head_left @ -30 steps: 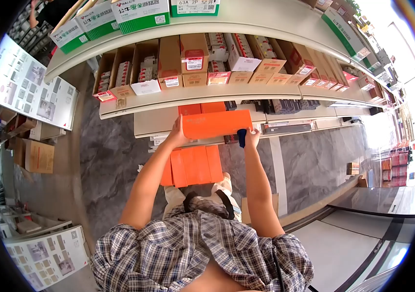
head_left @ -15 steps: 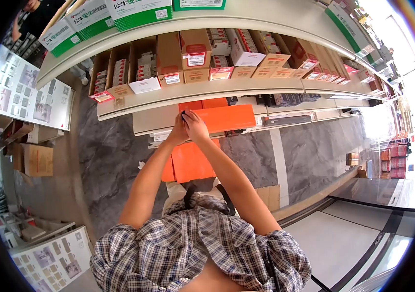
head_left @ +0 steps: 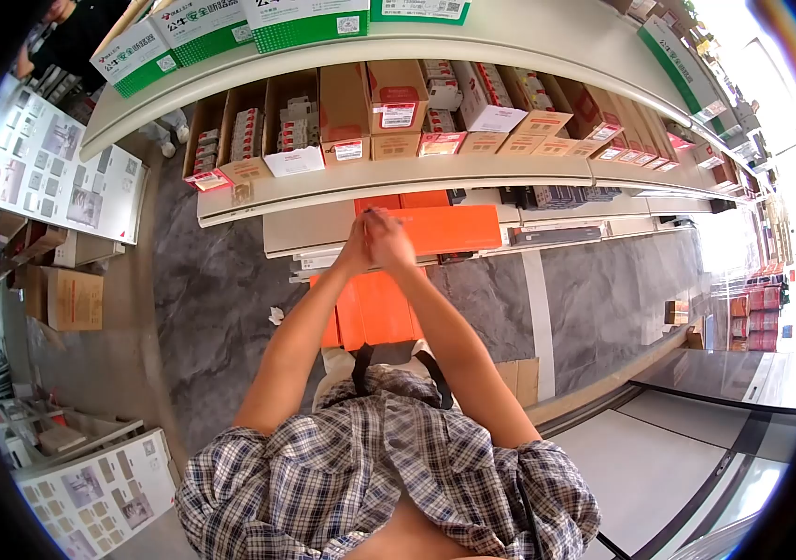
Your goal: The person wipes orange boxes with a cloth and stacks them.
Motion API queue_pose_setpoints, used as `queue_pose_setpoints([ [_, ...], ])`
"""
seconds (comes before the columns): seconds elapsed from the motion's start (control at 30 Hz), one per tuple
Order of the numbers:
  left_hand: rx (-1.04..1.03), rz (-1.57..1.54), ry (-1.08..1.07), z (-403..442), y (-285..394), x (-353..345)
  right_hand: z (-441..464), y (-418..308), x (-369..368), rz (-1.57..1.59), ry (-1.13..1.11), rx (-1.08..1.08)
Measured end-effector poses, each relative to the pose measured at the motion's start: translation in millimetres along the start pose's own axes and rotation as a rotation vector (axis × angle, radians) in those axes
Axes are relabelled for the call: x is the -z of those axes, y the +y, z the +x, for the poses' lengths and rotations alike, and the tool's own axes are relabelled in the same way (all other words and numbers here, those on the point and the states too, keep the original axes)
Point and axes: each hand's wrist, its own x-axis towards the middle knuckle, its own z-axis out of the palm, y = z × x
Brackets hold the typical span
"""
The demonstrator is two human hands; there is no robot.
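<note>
A long orange box lies level in front of the lower shelves, its left end hidden by both hands. My left hand is closed at that left end, fingers partly covered. My right hand is closed and pressed against my left hand, blurred; a small dark thing shows between the hands, too unclear to name. Below them, several orange boxes stand side by side in front of my legs. More orange boxes are on the lower shelf behind the held one.
The middle shelf carries several open cartons of small packets. Green and white boxes stand on the top shelf. At left are display boards and a cardboard box. A person is at the upper left.
My right hand has moved from the box's right end, where it held dark blue cloth, leftward to my left hand. The box remains in front of the shelves.
</note>
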Motion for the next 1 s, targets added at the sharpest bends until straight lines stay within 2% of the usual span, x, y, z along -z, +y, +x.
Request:
queue_pose_setpoints([
  [0.07, 0.051, -0.497, -0.03, 0.3, -19.3, -9.0, -2.0, -20.8, -8.3, 0.185, 0.064, 0.032],
  [0.1, 0.051, -0.496, -0.03, -1.8, -5.9, -4.8, -1.6, -16.7, -6.4, 0.186, 0.064, 0.032],
  [0.17, 0.058, -0.226, 0.021, -10.4, 36.2, 9.4, -2.3, 3.9, 0.6, 0.017, 0.074, 0.066],
  [0.2, 0.061, -0.226, 0.02, -12.0, 23.5, 6.8, -6.1, 22.2, 0.1, 0.038, 0.13, -0.007],
  [0.27, 0.004, -0.021, 0.05, -9.6, -13.7, -0.5, -16.5, 53.1, 16.4, -0.038, 0.252, -0.186],
  [0.37, 0.079, 0.111, 0.046, -7.4, -2.2, -0.7, -36.7, 84.3, 34.9, -0.185, 0.352, -0.375],
  [0.43, 0.051, 0.164, 0.04, -7.7, -4.9, 0.3, -38.3, 81.0, 33.8, -0.115, 0.374, -0.359],
  [0.5, 0.018, 0.217, 0.035, -5.5, -6.5, 0.0, -34.4, 60.7, 26.3, -0.025, 0.275, -0.244],
  [0.53, 0.038, 0.258, 0.032, -3.7, -6.8, -0.3, -30.0, 51.3, 9.5, -0.311, 0.143, -0.069],
  [0.6, 0.054, 0.3, 0.028, 0.1, -9.4, -1.9, -35.1, 15.1, -12.3, -0.022, 0.134, 0.016],
  [0.67, 0.072, 0.212, 0.018, -1.0, -19.4, -3.8, -41.2, -21.3, 0.2, 0.13, 0.108, 0.142],
  [0.77, 0.1, 0.151, 0.025, -4.4, -16.0, 1.2, -41.3, -4.3, 11.0, 0.155, 0.023, 0.144],
  [0.8, 0.108, 0.174, 0.039, -7.3, -2.4, 4.3, -45.9, 6.2, 22.4, 0.142, -0.029, 0.069],
  [0.87, 0.083, 0.192, 0.018, -7.5, 7.3, 7.5, -50.1, 54.6, 1.9, 0.222, 0.188, -0.185],
  [0.93, 0.076, 0.212, -0.021, -6.7, 5.1, 8.1, -58.5, 72.6, 31.7, -0.044, 0.28, -0.206],
  [0.97, 0.081, 0.214, -0.018, -7.3, 1.6, 6.7, -60.0, 78.2, 34.2, -0.027, 0.3, -0.299],
  [1.0, -0.018, 0.215, -0.002, -7.5, -12.2, 2.1, -57.3, 78.5, 28.5, -0.026, 0.327, -0.326],
])
